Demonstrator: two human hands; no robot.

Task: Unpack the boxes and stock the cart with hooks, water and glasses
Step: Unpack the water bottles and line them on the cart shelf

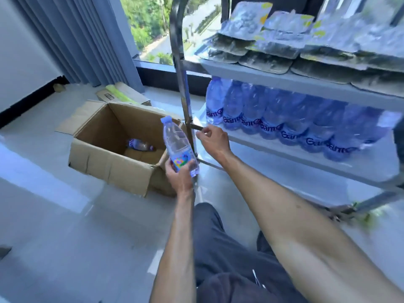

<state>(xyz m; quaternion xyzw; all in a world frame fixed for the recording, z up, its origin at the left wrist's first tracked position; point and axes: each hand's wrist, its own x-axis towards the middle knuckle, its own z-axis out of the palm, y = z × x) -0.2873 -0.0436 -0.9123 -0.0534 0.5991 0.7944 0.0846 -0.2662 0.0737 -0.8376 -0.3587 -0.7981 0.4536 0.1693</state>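
Note:
My left hand (pixel 178 176) grips a clear water bottle (pixel 178 147) by its lower part, upright, with its blue cap up, just left of the cart's steel post (pixel 185 101). My right hand (pixel 213 138) hovers beside that post at the edge of the cart's middle shelf (pixel 284 154), fingers loosely curled and holding nothing. A row of several blue water bottles (pixel 273 114) stands on that shelf. Flat packets (pixel 273 47) cover the upper shelf. The open cardboard box (pixel 109 158) on the floor has one bottle (pixel 140 145) lying inside.
A second, closed carton (pixel 124 96) lies behind the open box near the grey curtain (pixel 83 40) and the window. My knees in dark trousers (pixel 218 248) are below the hands. Pale tiled floor (pixel 65 215) surrounds the box and the cart.

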